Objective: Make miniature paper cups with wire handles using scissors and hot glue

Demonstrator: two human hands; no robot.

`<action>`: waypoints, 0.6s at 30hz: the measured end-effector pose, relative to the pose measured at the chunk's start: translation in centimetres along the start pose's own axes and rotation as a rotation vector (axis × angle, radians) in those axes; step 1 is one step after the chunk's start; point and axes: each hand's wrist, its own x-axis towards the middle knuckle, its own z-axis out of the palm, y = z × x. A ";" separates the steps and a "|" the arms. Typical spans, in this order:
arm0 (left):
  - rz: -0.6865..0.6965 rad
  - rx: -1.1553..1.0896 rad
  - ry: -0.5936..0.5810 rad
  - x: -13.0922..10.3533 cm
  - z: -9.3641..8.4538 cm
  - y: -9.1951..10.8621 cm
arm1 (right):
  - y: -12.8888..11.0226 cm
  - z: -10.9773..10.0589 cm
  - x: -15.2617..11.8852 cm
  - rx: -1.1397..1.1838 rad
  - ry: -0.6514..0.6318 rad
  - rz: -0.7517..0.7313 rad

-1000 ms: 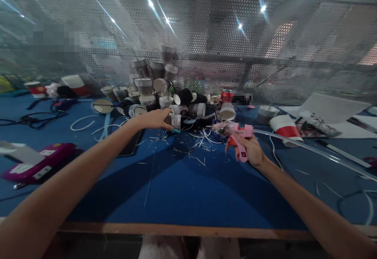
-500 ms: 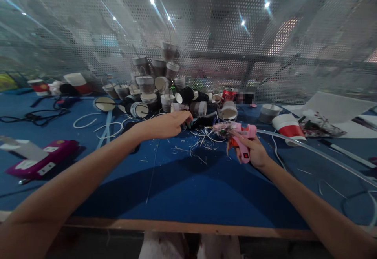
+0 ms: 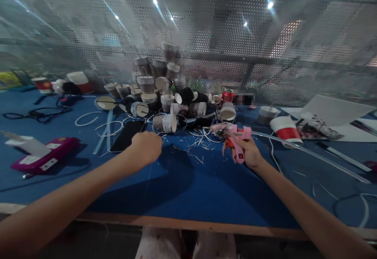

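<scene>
A blue-covered table (image 3: pixel 206 196) spreads before its seated worker, who sits at the dial's six o'clock. Toward eleven o'clock rises a pile of small gray cups (image 3: pixel 145 82), stacked loosely; a knock at its base could bring the upper ones down. At three o'clock the worker's right hand (image 3: pixel 249 152) is wrapped firmly around the handle of a pink glue gun (image 3: pixel 244 133), its nozzle aimed toward nine. From its back a long clear glue stick (image 3: pixel 324 158) slants out toward four, passing in front of a red-banded cup (image 3: pixel 285 130); a swing of the gun could catch the cup with it. At nine o'clock the left hand (image 3: pixel 146 148) hangs with fingers curled inward; whether they close on anything cannot be told. Should the nozzle be hot, which does not show, a reach across it risks a burn. Toward eleven, just beyond that hand, a white-wrapped cup (image 3: pixel 169 123) lies on its side, liable to roll if brushed. Smallest of all, pale scraps and strands (image 3: pixel 203 143) litter the middle near the nozzle, where stray glue could pick them up.
</scene>
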 end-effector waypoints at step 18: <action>-0.055 -0.102 0.074 -0.4 2.6 0.4 | -0.1 0.6 -0.6 -0.014 -0.105 0.063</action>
